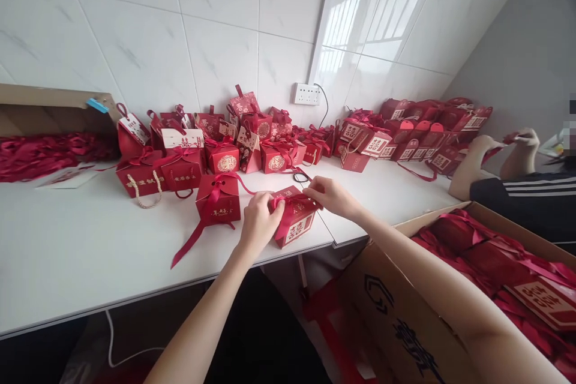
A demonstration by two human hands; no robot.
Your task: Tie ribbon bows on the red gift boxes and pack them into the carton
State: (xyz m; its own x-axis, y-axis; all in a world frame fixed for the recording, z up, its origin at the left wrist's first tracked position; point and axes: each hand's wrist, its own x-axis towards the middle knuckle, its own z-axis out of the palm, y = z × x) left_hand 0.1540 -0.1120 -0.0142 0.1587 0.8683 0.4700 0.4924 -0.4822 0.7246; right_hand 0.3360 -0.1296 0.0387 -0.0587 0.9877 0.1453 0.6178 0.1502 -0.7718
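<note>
A small red gift box with a white double-happiness label stands near the table's front edge. Across its top runs a dark red ribbon. My left hand is closed at the box's left side, thumb pressed on the ribbon. On the other side, my right hand pinches the ribbon's right part with thumb and fingertips. Just left of my left hand sits another red box with a ribbon, one long tail hanging down to the left. A black cord loop lies behind the held box.
Several red gift boxes line the wall, with more stacked at the right. A carton full of red boxes stands at my right. Another carton at far left holds red ribbons. A co-worker's arms work at right.
</note>
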